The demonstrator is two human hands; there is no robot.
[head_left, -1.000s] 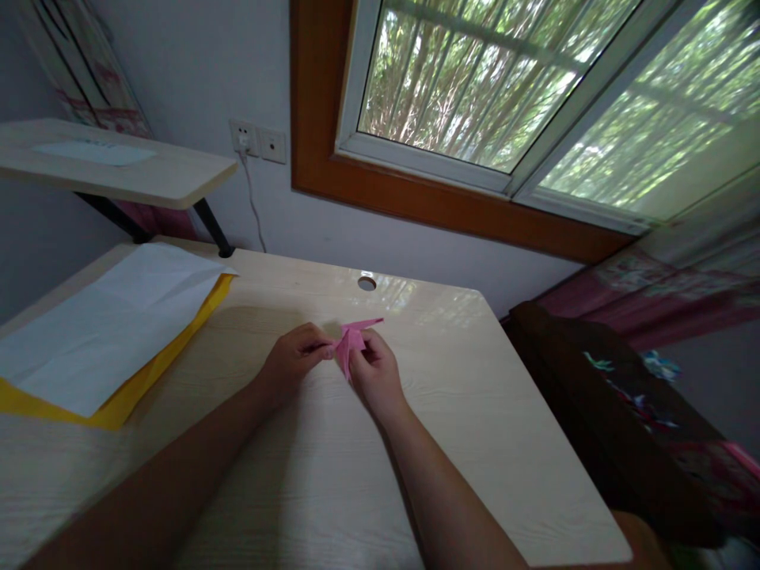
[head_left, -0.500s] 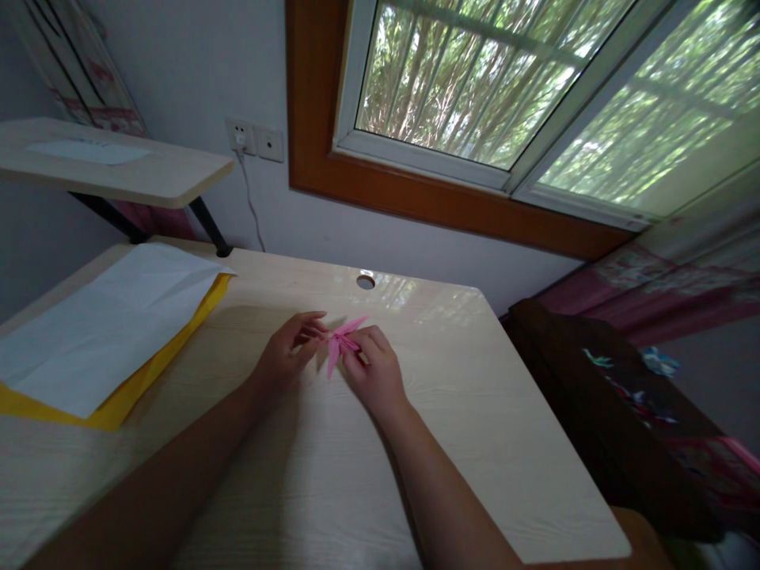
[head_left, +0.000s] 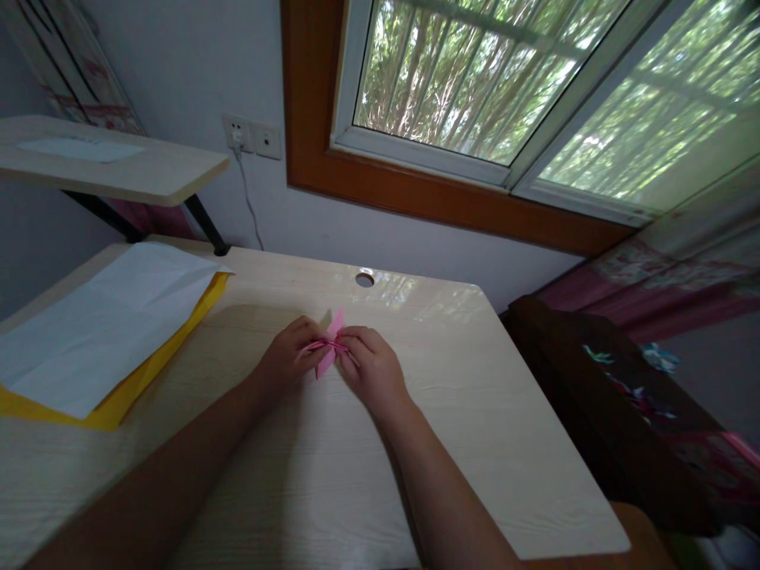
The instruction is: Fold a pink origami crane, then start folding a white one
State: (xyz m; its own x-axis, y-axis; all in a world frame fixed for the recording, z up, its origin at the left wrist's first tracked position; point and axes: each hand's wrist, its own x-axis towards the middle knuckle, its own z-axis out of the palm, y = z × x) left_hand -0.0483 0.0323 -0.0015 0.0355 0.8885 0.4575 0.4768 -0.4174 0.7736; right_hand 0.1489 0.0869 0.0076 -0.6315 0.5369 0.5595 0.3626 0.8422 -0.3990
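Note:
A small folded pink paper figure (head_left: 329, 345) is pinched between both hands just above the light wooden desk (head_left: 475, 412). My left hand (head_left: 288, 359) grips its left side with the fingertips. On its right side, my right hand (head_left: 371, 370) holds it with thumb and fingers. One pointed flap of the paper sticks up toward the window, another points down toward me. Most of the figure's middle is hidden by my fingers.
A white sheet (head_left: 100, 324) lies over a yellow sheet (head_left: 127, 400) at the desk's left. A cable hole (head_left: 364, 279) sits near the far edge. A raised shelf (head_left: 119, 162) stands at the back left, a dark chair (head_left: 617, 412) at the right.
Both hands have turned the pink paper: its long flap pointed right a second ago and now points up. The hands have closed in together on it.

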